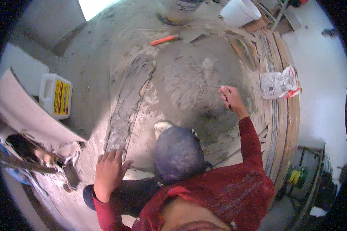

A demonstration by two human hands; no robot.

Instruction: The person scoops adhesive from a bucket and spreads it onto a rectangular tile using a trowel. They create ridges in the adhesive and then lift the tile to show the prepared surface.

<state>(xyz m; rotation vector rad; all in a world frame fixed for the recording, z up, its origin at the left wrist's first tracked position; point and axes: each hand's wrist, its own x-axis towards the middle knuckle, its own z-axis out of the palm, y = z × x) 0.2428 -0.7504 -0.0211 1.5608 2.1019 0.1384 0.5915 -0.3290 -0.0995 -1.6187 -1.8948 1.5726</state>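
A long narrow strip [121, 106], coated thickly with wet grey mortar, lies on the floor in front of me to the left. At its near end is my left hand [108, 171], fingers stretched out and at or just over the strip's edge; whether it touches cannot be told. My right hand [230, 98] is closed around a dark handle, held above the spread of wet mortar [185, 81]. The working end of that tool does not stand out against the grey. Beyond the mortar rests a trowel [164, 40] with an orange handle.
Wooden planks [283, 127] run along the right, with a crumpled bag [279, 84] on them. A white bucket [240, 13] stands at the far right. On the left are a white jug [54, 96] with a yellow label and a leaning curved panel [31, 107].
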